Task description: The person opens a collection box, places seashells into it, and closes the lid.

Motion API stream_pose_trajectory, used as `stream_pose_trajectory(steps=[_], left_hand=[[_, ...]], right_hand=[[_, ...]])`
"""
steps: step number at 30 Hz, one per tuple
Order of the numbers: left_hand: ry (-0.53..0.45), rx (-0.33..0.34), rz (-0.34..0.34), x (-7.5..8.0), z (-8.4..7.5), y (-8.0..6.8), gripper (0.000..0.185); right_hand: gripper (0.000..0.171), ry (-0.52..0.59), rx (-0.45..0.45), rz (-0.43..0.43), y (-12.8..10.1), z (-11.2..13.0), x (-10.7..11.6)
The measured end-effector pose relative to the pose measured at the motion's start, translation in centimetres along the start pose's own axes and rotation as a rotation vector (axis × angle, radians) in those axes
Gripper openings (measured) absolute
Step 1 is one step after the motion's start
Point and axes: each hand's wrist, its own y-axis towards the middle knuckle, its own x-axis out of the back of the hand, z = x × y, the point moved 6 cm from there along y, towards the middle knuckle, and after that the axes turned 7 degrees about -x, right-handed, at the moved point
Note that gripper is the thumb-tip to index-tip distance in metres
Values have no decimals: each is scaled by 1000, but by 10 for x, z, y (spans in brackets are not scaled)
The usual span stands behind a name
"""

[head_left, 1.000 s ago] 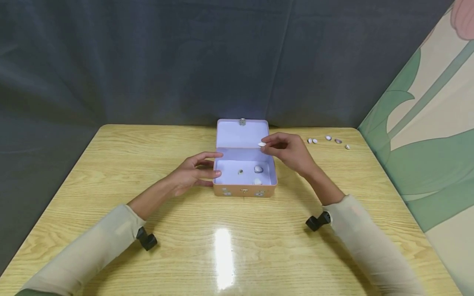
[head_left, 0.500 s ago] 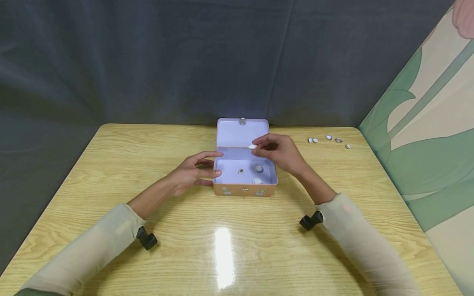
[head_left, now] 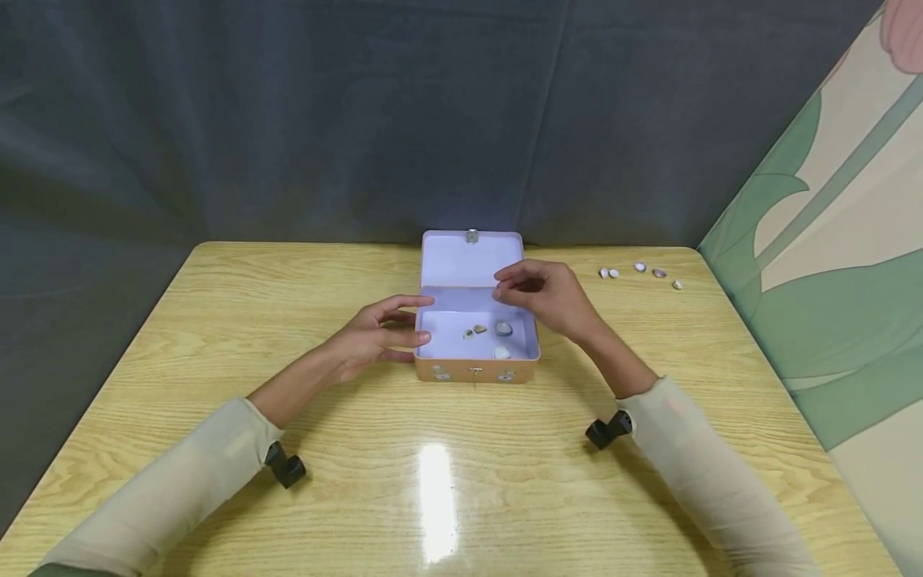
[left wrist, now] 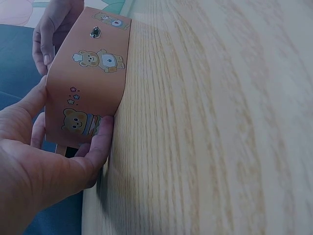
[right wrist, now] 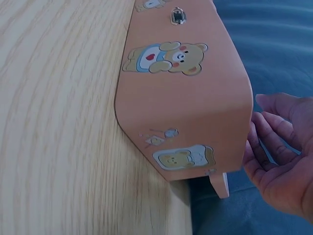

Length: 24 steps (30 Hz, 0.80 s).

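Recording booth: table (wooden), grey curtain.
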Motion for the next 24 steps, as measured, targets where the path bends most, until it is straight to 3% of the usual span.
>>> stream_pose_trajectory(steps=[24], left_hand=[[7,-2,10,0,-1,0,69]], right_hand=[[29,2,-27,-96,-13,-23,55]])
